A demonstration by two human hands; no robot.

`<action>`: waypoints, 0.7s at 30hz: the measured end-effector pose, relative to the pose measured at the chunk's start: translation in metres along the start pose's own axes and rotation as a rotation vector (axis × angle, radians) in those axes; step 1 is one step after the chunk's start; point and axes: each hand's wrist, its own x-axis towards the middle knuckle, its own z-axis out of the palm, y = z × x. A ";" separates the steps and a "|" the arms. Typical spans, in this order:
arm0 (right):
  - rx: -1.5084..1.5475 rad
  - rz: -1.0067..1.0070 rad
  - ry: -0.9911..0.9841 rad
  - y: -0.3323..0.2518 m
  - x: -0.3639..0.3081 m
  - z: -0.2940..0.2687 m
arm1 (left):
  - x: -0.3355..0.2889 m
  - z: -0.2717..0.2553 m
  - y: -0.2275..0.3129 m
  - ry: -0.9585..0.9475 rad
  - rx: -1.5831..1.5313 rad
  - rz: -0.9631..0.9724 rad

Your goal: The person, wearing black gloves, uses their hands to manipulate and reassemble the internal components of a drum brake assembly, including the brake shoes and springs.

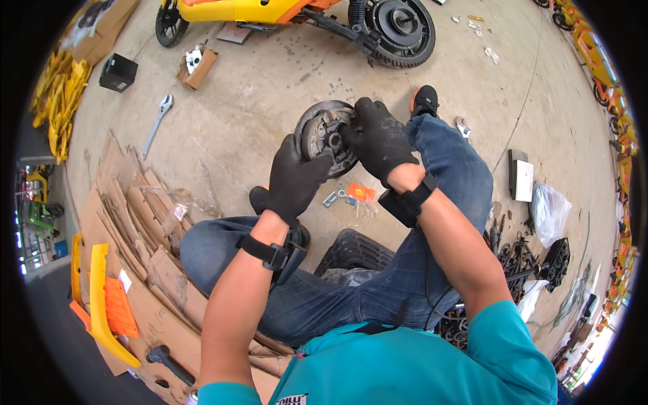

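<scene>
Both hands wore black, coarse-knit gloves and held a round, grey metal wheel hub point(322, 135) with a dark rubbery rim, raised above the concrete floor point(270, 88) between the person's knees. The left hand point(295, 177) was closed around the hub's lower edge, fingers curled onto its face; the right hand point(378, 138) gripped its right side from above, fingertips pressed near the dark centre. Below the hub, small shiny metal parts point(334, 197) and an orange packet point(361, 193) lay on the floor. A black ribbed plastic crate point(354, 251) sat between the denim-clad legs; what it held could not be made out. A small open cardboard box point(197, 67) up left held white and dark bits. A steel wrench point(158, 121) lay nearby, beside flattened corrugated cardboard point(145, 223).
</scene>
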 end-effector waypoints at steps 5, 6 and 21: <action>-0.061 0.045 0.021 0.001 -0.001 0.008 | 0.004 0.016 0.001 0.248 0.379 -0.006; -0.067 0.039 0.030 0.002 -0.001 0.008 | 0.005 0.017 0.001 0.290 0.416 0.018; -0.103 0.107 -0.040 0.006 0.000 0.006 | 0.015 0.018 -0.001 0.271 0.565 0.035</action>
